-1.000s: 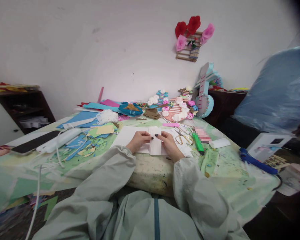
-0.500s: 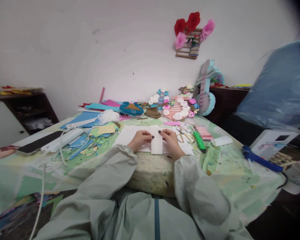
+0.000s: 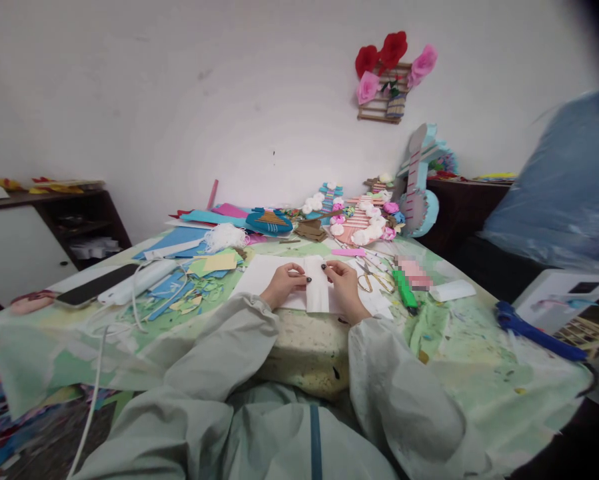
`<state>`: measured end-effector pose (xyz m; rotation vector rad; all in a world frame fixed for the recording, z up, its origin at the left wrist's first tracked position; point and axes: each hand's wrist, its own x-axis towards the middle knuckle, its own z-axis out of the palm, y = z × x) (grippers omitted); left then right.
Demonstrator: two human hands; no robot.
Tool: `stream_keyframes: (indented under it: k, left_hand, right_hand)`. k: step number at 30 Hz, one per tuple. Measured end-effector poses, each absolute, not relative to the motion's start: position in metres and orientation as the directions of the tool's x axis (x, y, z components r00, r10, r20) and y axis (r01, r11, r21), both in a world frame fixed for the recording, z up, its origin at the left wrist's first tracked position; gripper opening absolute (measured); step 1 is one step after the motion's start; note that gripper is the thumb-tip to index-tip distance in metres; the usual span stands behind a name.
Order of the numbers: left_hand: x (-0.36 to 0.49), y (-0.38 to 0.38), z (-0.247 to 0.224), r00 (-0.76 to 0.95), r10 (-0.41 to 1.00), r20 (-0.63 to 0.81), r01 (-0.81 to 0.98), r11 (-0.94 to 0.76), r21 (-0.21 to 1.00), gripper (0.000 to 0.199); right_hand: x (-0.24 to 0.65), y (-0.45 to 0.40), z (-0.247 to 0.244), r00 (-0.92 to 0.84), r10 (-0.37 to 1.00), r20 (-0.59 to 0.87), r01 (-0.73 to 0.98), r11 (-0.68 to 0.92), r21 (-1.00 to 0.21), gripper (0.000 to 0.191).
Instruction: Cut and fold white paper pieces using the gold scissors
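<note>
A narrow white strip of paper (image 3: 317,293) stands upright between my hands at the near edge of the table. My left hand (image 3: 285,284) pinches its left edge between thumb and fingers. On the opposite edge, my right hand (image 3: 344,287) grips it the same way. Beneath and behind the strip lie white paper sheets (image 3: 253,275). Just right of my right hand is a pair of gold-handled scissors (image 3: 374,277), with a bright green tool (image 3: 404,292), perhaps a cutter, beyond it.
Paper scraps (image 3: 199,290), a phone (image 3: 96,285) and a white power strip (image 3: 138,281) with a cable cover the left side. A blue glue gun (image 3: 539,331) lies at right. Paper crafts (image 3: 362,220) and a guitar model (image 3: 419,193) stand at the back.
The view has shifted slightly, so everything sits a bit lower and to the right. The strip's upper part looks tilted or flexed a little differently; both hands keep their hold.
</note>
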<state>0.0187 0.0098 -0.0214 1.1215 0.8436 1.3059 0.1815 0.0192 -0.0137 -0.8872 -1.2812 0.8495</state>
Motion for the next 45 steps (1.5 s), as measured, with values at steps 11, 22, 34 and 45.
stream_keyframes:
  k: [11,22,34,45]
  left_hand:
    - [0.018,0.01,-0.021,0.049,0.991,0.127,-0.336,-0.103,0.936,0.036]
    - [0.016,0.011,-0.018,-0.058,0.987,0.15,-0.349,-0.16,0.923,0.036]
    - [0.018,0.011,-0.016,-0.152,0.984,0.094,-0.432,-0.152,0.889,0.037]
    - [0.022,0.016,-0.016,-0.064,0.988,0.141,-0.548,-0.153,0.822,0.066]
  right_hand:
    - [0.181,0.024,-0.016,0.075,0.926,0.37,-0.058,0.374,-0.926,0.027]
    - [0.179,0.021,-0.025,-0.229,0.937,0.263,-0.034,0.262,-0.964,0.032]
    - [0.183,0.013,-0.02,-0.153,0.941,0.301,0.082,0.315,-0.945,0.032]
    - [0.18,0.002,-0.016,-0.301,0.918,0.258,0.047,0.285,-0.957,0.02]
